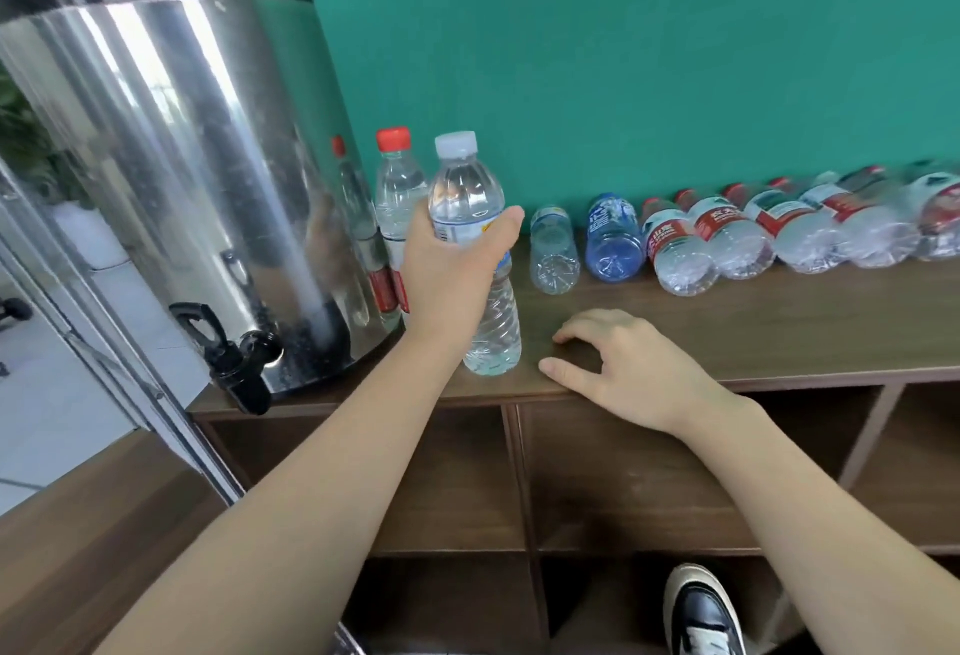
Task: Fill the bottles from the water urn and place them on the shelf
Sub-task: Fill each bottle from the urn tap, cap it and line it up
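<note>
The left hand [451, 274] has its grip closed around the middle of a clear, white-capped water bottle [472, 217], thumb across the label and fingers wrapped behind it. The bottle stands upright, its base on the wooden shelf top [779, 337] near the front edge, and it looks filled close to the neck. The right hand [631, 368] holds nothing: its grip is loose and open, fingers curled with the tips resting on the surface just right of the bottle, thumb along the front edge.

Just behind and left of the held bottle stands a red-capped bottle [396, 197], upright and also filled, close against the side of the steel water urn [171, 160]. The urn sits left of the held bottle at the end of the surface, its black tap [236, 358] hanging over the front edge and its black lid at the top.

Right of the held bottle, against the green wall [649, 56], a row of bottles lies on its side, bases facing forward: first a small clear bottle [554, 249], then a blue bottle [613, 238], then several red-labelled bottles [675, 251] running off to the right, the far ones blurred.

Below the held bottle, open wooden compartments [623, 477] divide the shelf unit, and a black and white shoe [701, 613] shows at the bottom.
</note>
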Demonstrator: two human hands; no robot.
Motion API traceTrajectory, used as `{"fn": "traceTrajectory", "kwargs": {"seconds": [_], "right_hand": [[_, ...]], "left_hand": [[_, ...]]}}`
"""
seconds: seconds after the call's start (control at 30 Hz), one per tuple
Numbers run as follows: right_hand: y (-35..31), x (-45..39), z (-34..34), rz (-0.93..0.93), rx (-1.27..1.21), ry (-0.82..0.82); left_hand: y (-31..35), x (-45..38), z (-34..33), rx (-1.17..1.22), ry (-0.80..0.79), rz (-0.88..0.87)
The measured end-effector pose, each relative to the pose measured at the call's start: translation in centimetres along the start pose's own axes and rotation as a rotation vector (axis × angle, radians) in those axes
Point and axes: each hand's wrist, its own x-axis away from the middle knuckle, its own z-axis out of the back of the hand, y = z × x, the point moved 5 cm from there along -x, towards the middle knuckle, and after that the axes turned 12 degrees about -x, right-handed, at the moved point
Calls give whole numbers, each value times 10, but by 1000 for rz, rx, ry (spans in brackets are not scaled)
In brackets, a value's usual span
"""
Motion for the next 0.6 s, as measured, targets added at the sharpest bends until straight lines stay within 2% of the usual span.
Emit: {"fn": "traceTrajectory", "kwargs": {"seconds": [0.13, 0.33, 0.5, 0.6], "right_hand": [[0, -2, -2, -13, -6, 6], [-2, -7, -5, -12, -39, 25], [-13, -13, -13, -38, -238, 37], [-27, -22, -19, -51, -349, 39]], "left_hand": [[-11, 4, -6, -48, -53, -76], [-52, 33, 19, -205, -141, -137], [-96, 55, 58, -561, -12, -224], [-116, 63, 68, -766, 117, -364]]}}
